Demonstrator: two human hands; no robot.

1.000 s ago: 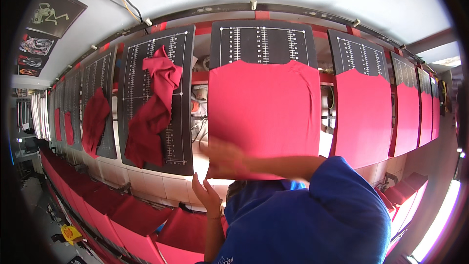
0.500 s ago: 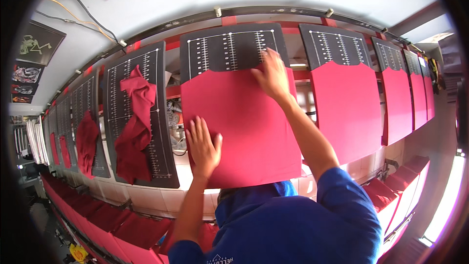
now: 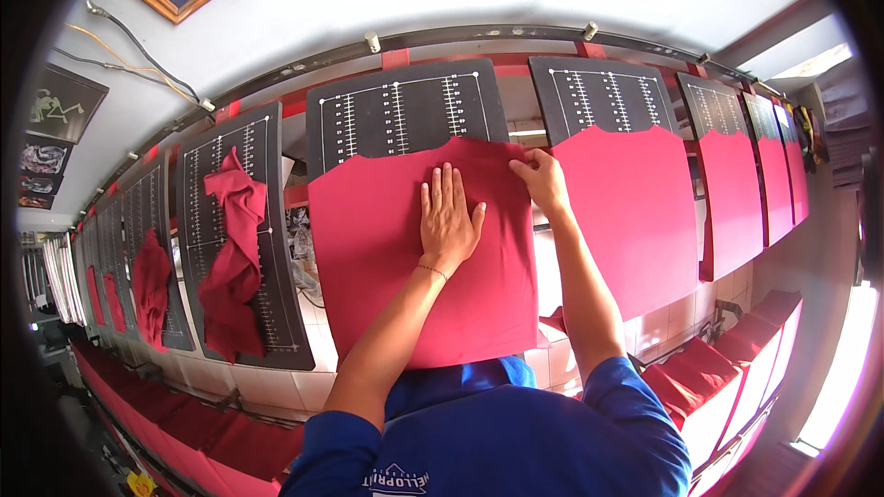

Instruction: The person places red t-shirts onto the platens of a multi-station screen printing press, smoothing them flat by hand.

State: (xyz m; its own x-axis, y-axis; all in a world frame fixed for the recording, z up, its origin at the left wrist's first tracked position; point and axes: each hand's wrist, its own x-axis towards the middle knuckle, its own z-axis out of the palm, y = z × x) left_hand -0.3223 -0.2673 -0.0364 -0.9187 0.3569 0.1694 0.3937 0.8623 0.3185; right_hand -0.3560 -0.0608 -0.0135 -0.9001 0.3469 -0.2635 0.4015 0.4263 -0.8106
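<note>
In front of me a red fabric panel (image 3: 414, 285), cut like a shirt piece, covers most of a black board (image 3: 368, 120) with white ruler marks. The board's top part shows bare above the cloth's neckline edge. My left hand (image 3: 447, 221) lies flat on the upper middle of the panel, fingers stretched out. At the panel's upper right corner, my right hand (image 3: 541, 177) pinches the edge of the cloth between thumb and fingers. Slight creases run through the fabric between the two hands.
Right of me, more boards carry smooth red panels (image 3: 626, 212). On the left, crumpled red cloth (image 3: 238, 248) lies on a marked board (image 3: 285, 313), with further boards beyond. A dark metal rail (image 3: 479, 33) runs behind. Below stands another row of red-covered boards (image 3: 230, 437).
My left hand has moved from the panel's left edge to its upper middle. My right hand has gone from lying spread over the top edge to pinching the right corner. The view has shifted.
</note>
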